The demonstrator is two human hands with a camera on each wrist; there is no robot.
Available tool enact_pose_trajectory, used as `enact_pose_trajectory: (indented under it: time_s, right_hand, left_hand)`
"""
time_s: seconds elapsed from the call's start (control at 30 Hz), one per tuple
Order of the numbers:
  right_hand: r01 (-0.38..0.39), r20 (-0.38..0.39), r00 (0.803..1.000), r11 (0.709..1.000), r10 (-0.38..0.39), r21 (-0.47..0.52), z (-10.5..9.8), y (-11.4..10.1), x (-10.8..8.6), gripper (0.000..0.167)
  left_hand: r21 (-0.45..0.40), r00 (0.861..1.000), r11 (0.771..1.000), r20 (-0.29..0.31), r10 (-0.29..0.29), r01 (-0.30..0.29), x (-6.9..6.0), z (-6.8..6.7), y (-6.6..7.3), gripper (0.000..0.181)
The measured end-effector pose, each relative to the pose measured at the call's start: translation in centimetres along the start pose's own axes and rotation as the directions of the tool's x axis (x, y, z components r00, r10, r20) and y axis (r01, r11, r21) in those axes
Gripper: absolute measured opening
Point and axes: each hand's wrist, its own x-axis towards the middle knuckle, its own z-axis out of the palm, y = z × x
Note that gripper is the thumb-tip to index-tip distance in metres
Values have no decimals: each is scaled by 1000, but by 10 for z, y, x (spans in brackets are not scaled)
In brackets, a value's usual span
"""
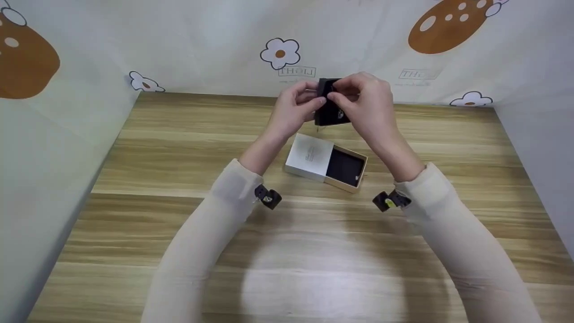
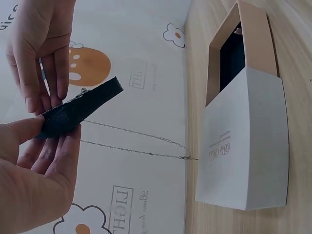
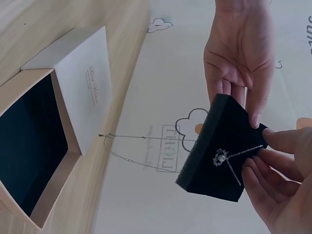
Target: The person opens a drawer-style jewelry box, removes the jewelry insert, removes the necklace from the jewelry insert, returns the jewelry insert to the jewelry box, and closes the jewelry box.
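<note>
Both hands close together, raised just beyond half-open box [image 1: 309, 157] on table [image 1: 134, 215] — left hand [image 1: 291, 110] grips black pad [image 3: 207, 183], thumb in front, fingers behind. Right hand [image 1: 372, 101], thumb and forefinger nearly meeting, pinches necklace [image 3: 245, 150] at pad's face — loose chain loop dangling below, near box.

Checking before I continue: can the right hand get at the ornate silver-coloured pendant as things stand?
Likely yes: the ornate silver-coloured pendant lies uncovered on the face of the black foam-like pad, close to the right hand. The left hand grips the pad's side without covering the pendant.
</note>
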Motion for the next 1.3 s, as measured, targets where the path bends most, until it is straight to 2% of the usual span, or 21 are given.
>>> enact_pose_trajectory:
  time_s: [0.33,0.6,1.07,1.3]
  right_hand:
    - [29,-32,999,995,-32,-96,4,1,-2,19]
    - [28,-41,999,994,-32,-106,5,5,-4,15]
    - [-1,-29,1000,998,-1,-69,7,9,-3,14]
    - [-24,-18,1000,999,24,-34,6,10,-3,12]
  left_hand:
    - [132,999,990,-6,45,-44,-4,3,0,23]
    - [280,997,957,5,80,-78,-7,4,0,23]
    - [378,992,917,20,128,-126,-7,3,-3,25]
    - [388,993,914,22,115,-115,-8,3,-4,24]
